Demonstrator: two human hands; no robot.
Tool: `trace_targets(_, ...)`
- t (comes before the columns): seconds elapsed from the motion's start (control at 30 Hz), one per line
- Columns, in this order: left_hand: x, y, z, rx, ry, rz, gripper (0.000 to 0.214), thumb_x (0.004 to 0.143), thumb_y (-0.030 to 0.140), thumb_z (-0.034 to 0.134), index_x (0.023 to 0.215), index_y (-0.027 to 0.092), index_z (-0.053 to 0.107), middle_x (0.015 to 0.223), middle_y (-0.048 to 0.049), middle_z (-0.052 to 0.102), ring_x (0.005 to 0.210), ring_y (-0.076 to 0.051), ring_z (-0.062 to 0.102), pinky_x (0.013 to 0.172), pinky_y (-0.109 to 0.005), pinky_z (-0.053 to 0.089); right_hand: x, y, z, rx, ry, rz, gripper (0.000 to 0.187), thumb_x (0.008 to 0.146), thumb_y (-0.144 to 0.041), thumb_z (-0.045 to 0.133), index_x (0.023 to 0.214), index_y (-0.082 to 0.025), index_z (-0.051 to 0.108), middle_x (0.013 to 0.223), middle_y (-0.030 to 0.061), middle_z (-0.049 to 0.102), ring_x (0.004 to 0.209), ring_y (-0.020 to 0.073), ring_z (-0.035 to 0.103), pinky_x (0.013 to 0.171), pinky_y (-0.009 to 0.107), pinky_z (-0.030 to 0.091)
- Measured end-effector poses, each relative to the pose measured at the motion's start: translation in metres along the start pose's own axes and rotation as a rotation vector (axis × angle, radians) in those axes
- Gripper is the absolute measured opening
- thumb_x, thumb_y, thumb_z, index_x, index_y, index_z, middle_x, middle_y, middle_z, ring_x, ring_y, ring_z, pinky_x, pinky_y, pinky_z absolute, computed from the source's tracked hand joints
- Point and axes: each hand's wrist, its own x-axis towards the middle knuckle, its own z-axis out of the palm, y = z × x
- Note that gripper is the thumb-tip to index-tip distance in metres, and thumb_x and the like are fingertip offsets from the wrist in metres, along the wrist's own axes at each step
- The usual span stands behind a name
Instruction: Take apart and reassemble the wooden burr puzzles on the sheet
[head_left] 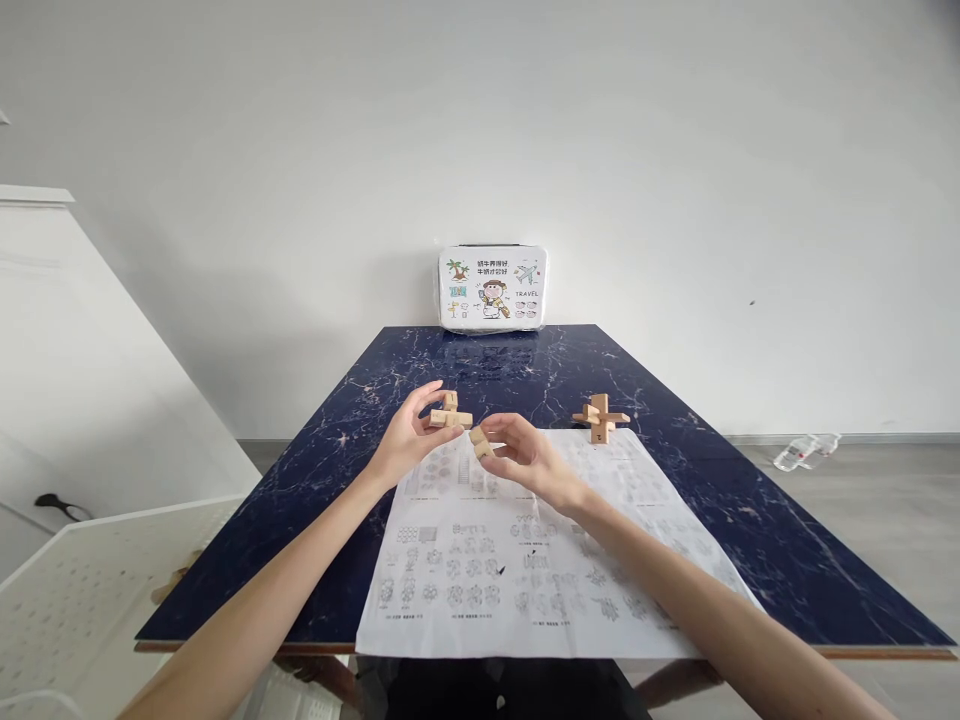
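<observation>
My left hand (411, 436) grips a few light wooden puzzle pieces (452, 417) joined crosswise, held above the far left part of a printed sheet. In my right hand (531, 462) is a single notched wooden puzzle piece (480, 442), pinched between thumb and fingers. It is tilted and close to the joined pieces; whether they touch I cannot tell. The instruction sheet (480, 640) lies under both hands and shows rows of small line drawings. At its far right corner stands an assembled wooden cross puzzle (601, 418) with a dark mark on its front piece.
The dark blue marbled table (315, 560) carries everything. A white case with cartoon prints (493, 288) stands at its far edge against the wall. On the left is a white perforated basket (97, 570) below the table edge. Clear plastic bottles (806, 452) lie on the floor at right.
</observation>
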Motion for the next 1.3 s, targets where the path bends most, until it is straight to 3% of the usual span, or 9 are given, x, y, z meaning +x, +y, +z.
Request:
trace_targets(0.2,-0.002,-0.002,0.003,0.062,-0.096,0.048,0.087,0.083,0.041,0.085,0.155,0.03,0.038,0.159,-0.015,0.045,0.128,-0.03,0.063,0.114,-0.049,0.048,-0.001,-0.004,0.002,0.076,0.033,-0.043,0.061,0.082,-0.052,0.083,0.129,-0.031,0.051,0.14,0.0102,0.059,0.126,0.0271,0.063,0.101,0.048,0.058)
trace_targets(0.37,-0.005,0.001,0.004,-0.01,-0.236,-0.074,0.08,0.098,0.047,0.067,0.164,0.031,0.026,0.16,-0.0113,0.046,0.146,-0.03,0.047,0.119,-0.049,0.04,-0.001,-0.003,0.0,-0.089,0.117,-0.095,0.059,0.084,-0.051,0.082,0.131,-0.031,0.053,0.139,0.0106,0.061,0.125,0.0277,0.062,0.102,0.048,0.054)
trace_targets(0.53,-0.003,-0.001,0.001,-0.198,-0.225,-0.203,0.074,0.102,0.048,0.057,0.166,0.029,0.025,0.146,-0.0098,0.06,0.126,-0.026,0.06,0.107,-0.044,0.047,-0.001,-0.004,-0.004,-0.158,0.121,-0.085,0.055,0.087,-0.051,0.077,0.132,-0.03,0.052,0.138,0.0111,0.061,0.126,0.028,0.061,0.101,0.046,0.053)
trace_targets(0.7,-0.001,-0.004,-0.002,-0.29,-0.21,-0.263,0.063,0.103,0.045,0.056,0.162,0.033,0.036,0.134,-0.0084,0.066,0.115,-0.025,0.066,0.101,-0.042,0.05,-0.002,-0.004,-0.003,-0.151,0.123,-0.094,0.053,0.087,-0.048,0.078,0.131,-0.031,0.054,0.138,0.0099,0.062,0.124,0.0273,0.062,0.101,0.046,0.052)
trace_targets(0.9,-0.002,0.001,0.002,-0.15,-0.281,-0.168,0.054,0.099,0.053,0.064,0.142,0.021,0.058,0.127,-0.0121,0.068,0.119,-0.027,0.063,0.103,-0.042,0.049,-0.001,0.0,-0.001,-0.135,0.162,-0.119,0.057,0.086,-0.047,0.08,0.134,-0.03,0.054,0.138,0.0098,0.063,0.13,0.0277,0.059,0.109,0.048,0.05)
trace_targets(1.13,-0.005,0.009,0.007,0.026,-0.349,-0.106,0.048,0.099,0.056,0.061,0.131,0.02,0.066,0.112,-0.0107,0.074,0.104,-0.025,0.067,0.088,-0.036,0.051,0.002,0.0,-0.005,0.021,0.203,0.074,0.064,0.08,-0.056,0.083,0.133,-0.027,0.062,0.137,0.0115,0.067,0.128,0.0297,0.063,0.114,0.053,0.049)
trace_targets(1.3,-0.005,0.008,0.008,0.009,-0.275,-0.101,0.054,0.095,0.053,0.07,0.135,0.019,0.058,0.114,-0.0126,0.074,0.099,-0.026,0.073,0.086,-0.039,0.055,0.003,0.006,-0.007,0.164,0.162,0.22,0.055,0.081,-0.058,0.082,0.125,-0.027,0.07,0.13,0.0089,0.072,0.126,0.0311,0.065,0.114,0.057,0.048)
